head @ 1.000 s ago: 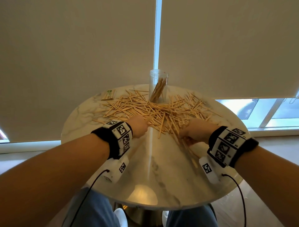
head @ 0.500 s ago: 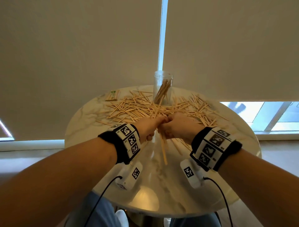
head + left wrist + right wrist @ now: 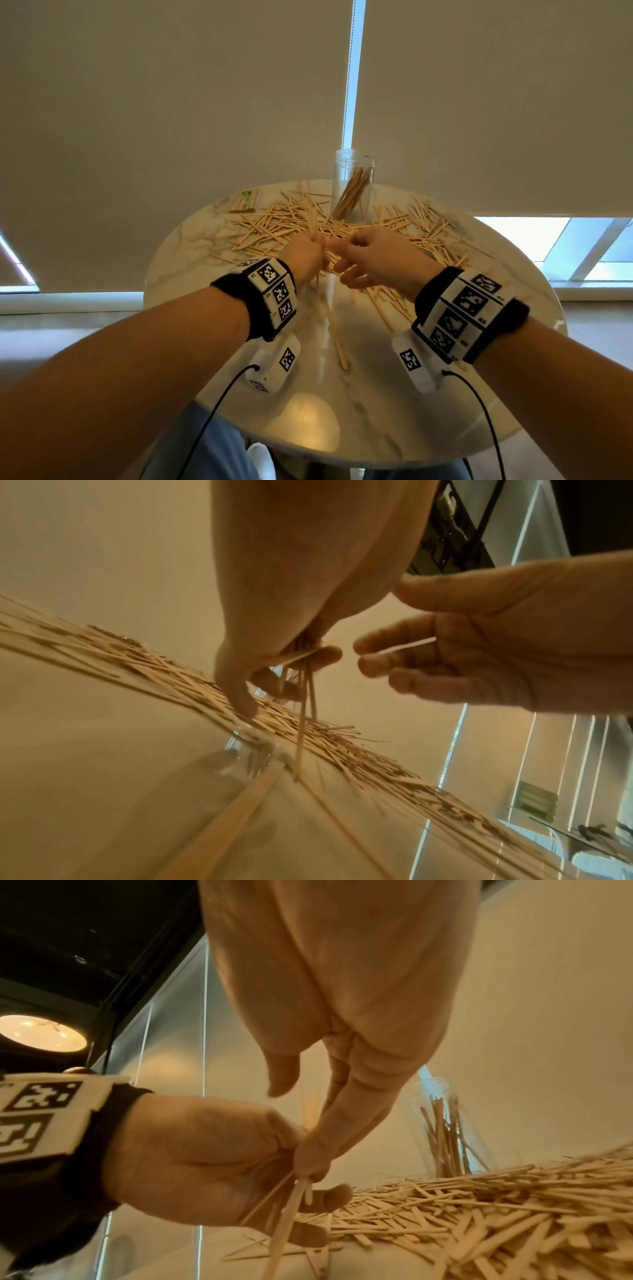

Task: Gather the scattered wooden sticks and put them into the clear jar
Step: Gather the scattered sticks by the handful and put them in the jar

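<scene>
Many wooden sticks (image 3: 342, 229) lie scattered across the far half of the round marble table (image 3: 359, 404). The clear jar (image 3: 352, 185) stands upright at the far edge with several sticks inside; it shows too in the right wrist view (image 3: 441, 1123). My left hand (image 3: 317, 245) grips a small bunch of sticks (image 3: 303, 685) that stands nearly upright above the pile. Right beside it, my right hand (image 3: 339, 253) has its fingers (image 3: 315, 1161) stretched out and touching that bunch, thumb apart. One stick (image 3: 400, 646) lies across the right fingers.
A small banded bundle of sticks (image 3: 245, 202) sits at the table's far left. A few loose sticks (image 3: 337, 342) lie nearer me, between my wrists. Beige roller blinds hang close behind the table, with a window strip at the lower right.
Both hands left the pile and came together at the table's middle. The left now holds a bunch upright, and the right fingers have opened against it.
</scene>
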A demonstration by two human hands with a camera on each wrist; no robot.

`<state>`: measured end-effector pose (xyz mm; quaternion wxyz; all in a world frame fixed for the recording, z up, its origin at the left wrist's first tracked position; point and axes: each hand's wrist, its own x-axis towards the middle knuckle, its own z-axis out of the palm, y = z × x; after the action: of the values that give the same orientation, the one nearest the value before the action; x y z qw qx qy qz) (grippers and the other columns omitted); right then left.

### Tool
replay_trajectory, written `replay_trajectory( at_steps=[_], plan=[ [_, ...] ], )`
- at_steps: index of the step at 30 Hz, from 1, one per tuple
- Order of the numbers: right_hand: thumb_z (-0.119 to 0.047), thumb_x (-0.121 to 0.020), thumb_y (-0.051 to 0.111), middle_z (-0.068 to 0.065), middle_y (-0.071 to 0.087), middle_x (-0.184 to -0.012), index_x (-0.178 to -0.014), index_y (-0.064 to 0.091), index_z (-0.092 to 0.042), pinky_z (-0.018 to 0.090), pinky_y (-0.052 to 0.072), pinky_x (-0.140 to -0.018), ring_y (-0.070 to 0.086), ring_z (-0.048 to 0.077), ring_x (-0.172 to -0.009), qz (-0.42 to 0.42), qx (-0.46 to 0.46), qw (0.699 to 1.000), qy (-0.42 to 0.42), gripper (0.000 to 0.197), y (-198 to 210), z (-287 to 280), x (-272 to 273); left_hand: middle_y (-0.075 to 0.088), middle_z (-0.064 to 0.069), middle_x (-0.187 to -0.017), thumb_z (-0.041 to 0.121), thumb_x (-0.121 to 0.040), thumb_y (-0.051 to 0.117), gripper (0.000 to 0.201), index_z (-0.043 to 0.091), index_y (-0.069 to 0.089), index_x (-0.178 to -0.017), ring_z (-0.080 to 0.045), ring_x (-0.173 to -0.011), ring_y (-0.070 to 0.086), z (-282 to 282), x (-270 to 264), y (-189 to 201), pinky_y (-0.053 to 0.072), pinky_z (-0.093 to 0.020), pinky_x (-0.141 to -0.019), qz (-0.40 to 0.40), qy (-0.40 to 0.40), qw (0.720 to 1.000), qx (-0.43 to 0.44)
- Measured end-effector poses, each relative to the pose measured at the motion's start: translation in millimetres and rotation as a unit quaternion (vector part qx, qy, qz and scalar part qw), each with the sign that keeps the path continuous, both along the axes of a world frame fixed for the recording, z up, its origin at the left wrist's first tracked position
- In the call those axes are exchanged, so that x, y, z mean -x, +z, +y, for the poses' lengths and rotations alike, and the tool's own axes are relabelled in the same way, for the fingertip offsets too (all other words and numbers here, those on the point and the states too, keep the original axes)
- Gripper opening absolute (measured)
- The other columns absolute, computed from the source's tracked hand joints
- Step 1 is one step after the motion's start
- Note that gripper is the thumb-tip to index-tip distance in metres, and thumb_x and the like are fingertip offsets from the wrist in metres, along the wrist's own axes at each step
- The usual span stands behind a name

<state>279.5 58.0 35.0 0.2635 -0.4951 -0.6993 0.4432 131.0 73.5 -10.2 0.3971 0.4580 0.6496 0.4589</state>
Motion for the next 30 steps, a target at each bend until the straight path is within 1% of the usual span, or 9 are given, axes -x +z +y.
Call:
replay_trajectory(
  at_steps=[4,8,13,15,18,20,22,26,30],
  plan=[
    [-0.014,-0.089,0.074,0.013,0.076,-0.088,-0.1,0.068,-0.001,0.035,0.063,-0.074,0.076,0.023,-0.079,0.029,-0.028,0.999,0.017,0.018,0.8,0.2,3.8,0.058,-0.008,-0.081,0.022,-0.106,0.037,0.022,0.014,0.054,-0.096,-0.019,-0.067,0.056,-2.9,-5.5,-0.1,0.051,-0.034,-0.057,-0.115,-0.024,0.993,-0.006],
    [-0.018,-0.094,0.068,0.012,0.075,-0.084,-0.098,0.069,-0.004,0.036,0.064,-0.073,0.075,0.026,-0.08,-0.006,-0.053,0.998,-0.022,0.015,4.3,3.4,2.1,0.045,0.004,-0.064,0.055,-0.102,0.041,0.037,0.021,0.056,-0.097,-0.011,-0.05,0.038,-6.3,-8.4,9.4,0.034,-0.026,-0.046,-0.098,-0.042,0.994,-0.027],
    [-0.048,-0.089,0.068,0.005,0.073,-0.078,-0.085,0.067,-0.01,0.032,0.061,-0.075,0.073,0.021,-0.073,-0.352,-0.013,0.936,0.02,0.039,-1.4,0.4,-17.5,0.046,-0.001,-0.071,0.043,-0.1,0.054,0.027,0.017,0.057,-0.094,-0.013,-0.051,0.037,-16.8,7.9,29.5,0.033,-0.024,-0.045,0.117,-0.088,0.988,0.049],
    [-0.061,-0.086,0.065,0.001,0.064,-0.07,-0.075,0.061,-0.012,0.031,0.057,-0.075,0.063,0.018,-0.065,-0.458,-0.035,0.888,0.025,0.05,-4.5,-4.0,-28.3,0.048,-0.003,-0.068,0.048,-0.097,0.056,0.034,0.02,0.058,-0.115,-0.015,-0.05,0.042,-22.6,18.3,31.7,0.037,-0.024,-0.048,0.316,-0.151,0.932,0.089],
    [-0.062,-0.086,0.063,-0.001,0.06,-0.07,-0.085,0.065,-0.01,0.028,0.051,-0.07,0.059,0.017,-0.072,-0.538,-0.043,0.84,0.054,0.052,-9.1,-11.6,-35.1,0.054,-0.007,-0.073,0.071,-0.093,0.043,0.077,0.026,0.031,-0.155,-0.018,-0.062,0.053,-39.2,12.1,18.0,0.046,-0.026,-0.06,0.549,-0.249,0.786,0.136],
    [-0.047,-0.09,0.067,-0.001,0.069,-0.071,-0.083,0.071,-0.009,0.026,0.051,-0.063,0.061,0.014,-0.066,-0.519,-0.029,0.852,0.061,0.039,-12.9,-10.6,-31.3,0.063,-0.008,-0.089,0.08,-0.084,0.046,0.083,0.014,0.058,-0.131,-0.022,-0.082,0.061,-48.5,-0.2,3.0,0.047,-0.03,-0.073,0.555,-0.233,0.779,0.173],
    [-0.033,-0.093,0.067,0.0,0.072,-0.076,-0.086,0.075,-0.006,0.023,0.051,-0.061,0.061,0.013,-0.063,-0.516,-0.029,0.853,0.073,0.029,-16.0,-5.9,-25.8,0.062,-0.009,-0.097,0.069,-0.091,0.049,0.069,0.005,0.064,-0.113,-0.023,-0.089,0.061,-52.3,-13.5,-2.4,0.045,-0.031,-0.073,0.553,-0.231,0.778,0.188],
    [-0.024,-0.092,0.067,0.0,0.055,-0.066,-0.064,0.052,-0.012,0.025,0.042,-0.054,0.057,0.02,-0.075,-0.535,-0.071,0.838,0.076,0.034,-18.2,-3.5,-23.1,0.051,-0.007,-0.089,0.028,-0.108,0.042,0.037,0.0,0.059,-0.125,-0.02,-0.089,0.049,-51.3,-27.6,8.2,0.038,-0.028,-0.075,0.592,-0.254,0.742,0.183],
    [-0.015,-0.095,0.057,0.0,0.05,-0.064,-0.063,0.048,-0.012,0.021,0.038,-0.046,0.048,0.014,-0.057,-0.552,-0.081,0.826,0.08,0.033,-14.8,-8.4,-28.6,0.041,0.0,-0.072,0.021,-0.106,0.046,0.03,0.001,0.061,-0.123,-0.019,-0.079,0.05,-49.5,-28.6,14.4,0.038,-0.026,-0.073,0.636,-0.255,0.708,0.17]
  ],
)
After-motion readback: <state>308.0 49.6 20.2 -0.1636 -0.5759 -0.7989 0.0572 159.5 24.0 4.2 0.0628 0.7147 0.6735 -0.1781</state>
